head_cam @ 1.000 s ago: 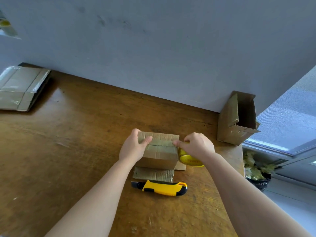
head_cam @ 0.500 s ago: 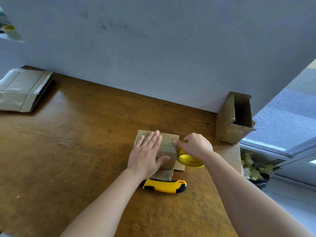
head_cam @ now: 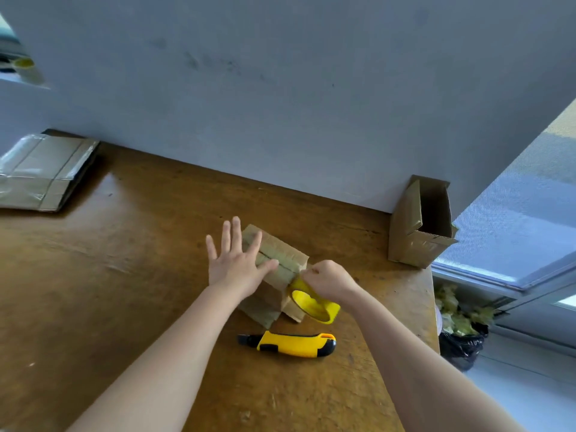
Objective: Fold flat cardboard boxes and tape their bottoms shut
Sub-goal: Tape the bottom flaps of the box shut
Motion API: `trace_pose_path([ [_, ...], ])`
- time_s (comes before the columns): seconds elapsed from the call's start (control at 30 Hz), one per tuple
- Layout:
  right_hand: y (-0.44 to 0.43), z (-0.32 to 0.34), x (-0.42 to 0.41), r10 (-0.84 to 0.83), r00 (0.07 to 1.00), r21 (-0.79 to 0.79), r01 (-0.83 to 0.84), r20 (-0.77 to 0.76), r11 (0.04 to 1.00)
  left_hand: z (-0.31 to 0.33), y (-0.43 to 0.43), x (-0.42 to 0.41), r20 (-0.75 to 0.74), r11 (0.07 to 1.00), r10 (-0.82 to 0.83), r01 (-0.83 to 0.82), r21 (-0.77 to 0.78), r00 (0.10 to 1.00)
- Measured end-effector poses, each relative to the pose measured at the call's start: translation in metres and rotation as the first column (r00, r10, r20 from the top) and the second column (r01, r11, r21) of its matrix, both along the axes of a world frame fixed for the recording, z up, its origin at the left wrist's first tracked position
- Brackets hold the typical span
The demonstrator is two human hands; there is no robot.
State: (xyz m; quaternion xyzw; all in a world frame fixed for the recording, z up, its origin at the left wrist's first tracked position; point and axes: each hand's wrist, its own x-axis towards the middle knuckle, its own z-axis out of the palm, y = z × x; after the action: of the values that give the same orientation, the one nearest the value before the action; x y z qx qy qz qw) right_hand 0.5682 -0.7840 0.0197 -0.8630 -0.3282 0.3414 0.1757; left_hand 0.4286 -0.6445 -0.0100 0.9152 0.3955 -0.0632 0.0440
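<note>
the small box (head_cam: 276, 260) sits bottom-up mid-table, flaps closed, and a tape strip seems laid along its seam. the left hand (head_cam: 232, 265) presses flat on it with fingers spread, while the right hand (head_cam: 330, 280) curls around the tape roll (head_cam: 314, 305) at the box's right edge. likely left: cutting the tape – the utility knife (head_cam: 290, 344) lies nearby, untouched. one finished box (head_cam: 417, 226) stands by the wall – flat boxes (head_cam: 40, 173) wait far left.

small cardboard box (head_cam: 282, 255), flaps closed, on table
</note>
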Motion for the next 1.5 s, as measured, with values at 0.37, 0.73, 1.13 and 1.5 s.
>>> trace_pose_path([
  [0.37, 0.012, -0.001, -0.052, -0.02, 0.873, 0.218, 0.144, -0.488, 0.965, -0.009, 0.023, -0.008, 0.093, 0.984, 0.0, 0.016, -0.18, 0.996],
  [0.73, 0.034, 0.004, -0.054, -0.29, 0.806, -0.008, 0.334, -0.515, 0.943, -0.011, 0.035, -0.012, 0.084, 0.98, -0.051, 0.066, -0.189, 0.995],
  [1.13, 0.03, -0.017, -0.052, -0.285, 0.851, -0.187, 0.223, -0.442, 0.957, -0.003, 0.035, -0.013, 0.023, 0.967, -0.096, 0.099, -0.234, 0.995],
  [1.5, 0.02, -0.025, -0.065, -0.214, 0.757, -0.032, 0.247, -0.618, 0.968, -0.002, 0.021, -0.017, 0.05, 0.97, -0.215, 0.207, 0.127, 0.975],
])
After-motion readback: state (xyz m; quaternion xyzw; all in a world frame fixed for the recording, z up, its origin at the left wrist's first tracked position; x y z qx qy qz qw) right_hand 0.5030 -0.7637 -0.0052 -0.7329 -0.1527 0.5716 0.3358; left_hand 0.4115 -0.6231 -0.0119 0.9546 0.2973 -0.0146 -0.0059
